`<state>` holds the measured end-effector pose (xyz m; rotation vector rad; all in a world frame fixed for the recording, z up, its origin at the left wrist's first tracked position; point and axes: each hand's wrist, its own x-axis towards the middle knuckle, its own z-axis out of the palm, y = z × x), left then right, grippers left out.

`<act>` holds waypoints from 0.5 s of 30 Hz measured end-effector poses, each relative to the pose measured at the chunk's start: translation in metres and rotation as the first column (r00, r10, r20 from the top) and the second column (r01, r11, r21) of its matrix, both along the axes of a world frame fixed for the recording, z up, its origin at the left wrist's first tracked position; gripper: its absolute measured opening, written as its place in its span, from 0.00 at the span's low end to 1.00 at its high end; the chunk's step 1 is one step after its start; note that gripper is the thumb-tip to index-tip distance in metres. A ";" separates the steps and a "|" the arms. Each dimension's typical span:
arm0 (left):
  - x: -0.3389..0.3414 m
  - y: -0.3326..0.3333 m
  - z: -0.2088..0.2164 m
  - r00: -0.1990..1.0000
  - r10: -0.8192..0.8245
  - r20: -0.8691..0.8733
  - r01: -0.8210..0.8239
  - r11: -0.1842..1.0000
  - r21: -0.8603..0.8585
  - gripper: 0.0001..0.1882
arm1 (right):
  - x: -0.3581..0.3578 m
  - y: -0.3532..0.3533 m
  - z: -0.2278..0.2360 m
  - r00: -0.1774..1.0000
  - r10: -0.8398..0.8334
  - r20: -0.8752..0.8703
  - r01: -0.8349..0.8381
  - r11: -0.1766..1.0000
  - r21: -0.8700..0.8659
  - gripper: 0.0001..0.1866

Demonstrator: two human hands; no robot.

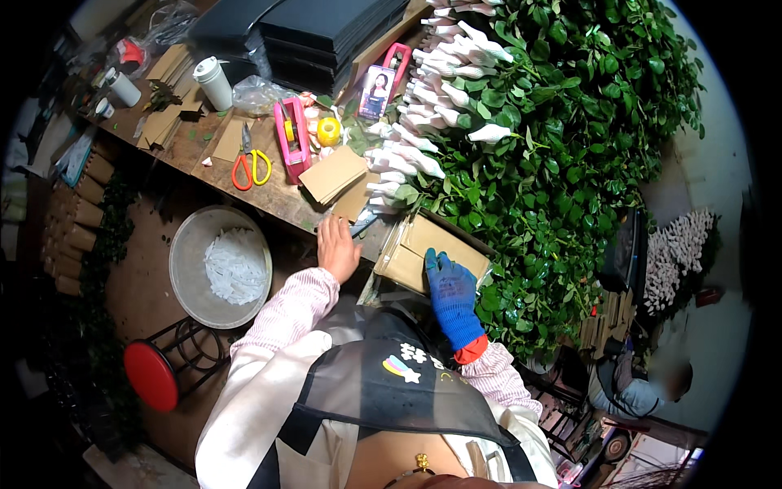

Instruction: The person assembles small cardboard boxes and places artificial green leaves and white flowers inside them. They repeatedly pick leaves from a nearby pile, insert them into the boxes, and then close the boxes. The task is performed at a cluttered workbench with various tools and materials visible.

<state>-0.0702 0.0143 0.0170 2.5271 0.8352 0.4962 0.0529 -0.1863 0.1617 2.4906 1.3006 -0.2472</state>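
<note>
My bare left hand [338, 248] lies on the table's front edge with its fingers stretched out, holding nothing. Beside its fingertips is a dark-bladed tool [363, 226], mostly hidden. A blue knitted glove covers my right hand [453, 297]; its fingers rest flat on brown cardboard [419, 248], which lies at the table edge with clear wrapping around its side. Just beyond my left hand sits a small stack of cardboard pieces [334, 174]. Rose stems with leaves [538, 163] pile up at the right, their buds in white net sleeves [423, 155].
Orange-and-yellow scissors [251, 167], a pink tape dispenser [291, 138], a yellow tape roll [328, 130], a phone [375, 92] and a white tumbler [213, 84] stand on the table. Below left are a bin with white scraps [182, 273] and a red stool [151, 375]. Another person [639, 391] is at far right.
</note>
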 end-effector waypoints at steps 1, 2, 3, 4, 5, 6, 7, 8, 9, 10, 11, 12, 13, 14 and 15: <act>0.000 0.010 -0.010 0.996 -0.024 -0.083 0.027 0.999 0.041 0.43 | -0.001 0.001 0.001 1.000 -0.004 0.007 0.004 1.000 -0.015 0.30; 0.004 0.020 -0.014 0.982 -0.070 -0.176 0.067 0.998 -0.020 0.45 | -0.001 0.002 0.001 1.000 0.002 0.007 -0.002 1.000 -0.010 0.30; 0.009 0.028 -0.016 0.957 -0.120 -0.264 0.101 0.991 -0.084 0.47 | 0.000 0.001 0.000 1.000 0.007 0.008 -0.007 1.000 -0.005 0.30; 0.012 0.032 -0.015 0.948 -0.142 -0.286 0.126 0.989 -0.074 0.49 | 0.000 0.000 -0.001 1.000 0.015 0.009 -0.015 1.000 -0.005 0.30; 0.015 0.035 -0.014 0.937 -0.163 -0.308 0.151 0.986 -0.064 0.51 | 0.001 -0.001 -0.002 1.000 0.021 0.009 -0.021 1.000 0.005 0.30; 0.017 0.037 -0.011 0.926 -0.183 -0.330 0.175 0.983 -0.055 0.53 | 0.001 -0.001 -0.002 1.000 0.027 0.010 -0.027 1.000 0.015 0.30; 0.018 0.035 0.002 0.931 -0.199 -0.305 0.160 0.976 -0.147 0.54 | 0.002 -0.002 -0.002 1.000 0.030 0.010 -0.030 0.999 0.024 0.29; 0.016 0.033 0.023 0.936 -0.213 -0.282 0.148 0.961 -0.235 0.55 | 0.002 -0.003 -0.001 1.000 0.016 -0.001 -0.016 0.999 0.029 0.29; 0.014 0.030 0.034 0.940 -0.224 -0.257 0.136 0.937 -0.322 0.56 | 0.002 -0.003 0.001 1.000 0.002 -0.012 -0.002 0.999 0.033 0.29; 0.006 0.028 0.038 0.966 -0.204 -0.160 0.120 0.898 -0.424 0.58 | 0.001 -0.003 0.001 1.000 -0.007 -0.027 0.008 0.999 0.041 0.29; 0.002 0.028 0.046 0.970 -0.202 -0.136 0.075 0.777 -0.624 0.53 | 0.001 -0.004 -0.002 1.000 0.016 0.010 -0.017 0.998 0.062 0.29; 0.004 0.031 0.050 0.954 -0.278 -0.111 0.110 0.672 -0.733 0.49 | 0.002 -0.007 -0.006 0.998 0.038 0.048 -0.042 0.996 0.083 0.29; 0.003 0.034 0.055 0.935 -0.347 -0.078 0.134 0.548 -0.826 0.45 | 0.001 -0.009 -0.009 0.995 0.060 0.083 -0.068 0.993 0.101 0.28; 0.001 0.027 0.066 0.962 -0.272 -0.009 0.154 0.569 -0.808 0.38 | 0.000 -0.007 -0.007 0.998 0.035 0.051 -0.039 0.995 0.093 0.29; 0.002 0.027 0.076 0.943 -0.331 -0.027 0.180 0.578 -0.796 0.38 | -0.001 -0.004 -0.003 1.000 0.010 0.019 -0.011 0.996 0.085 0.29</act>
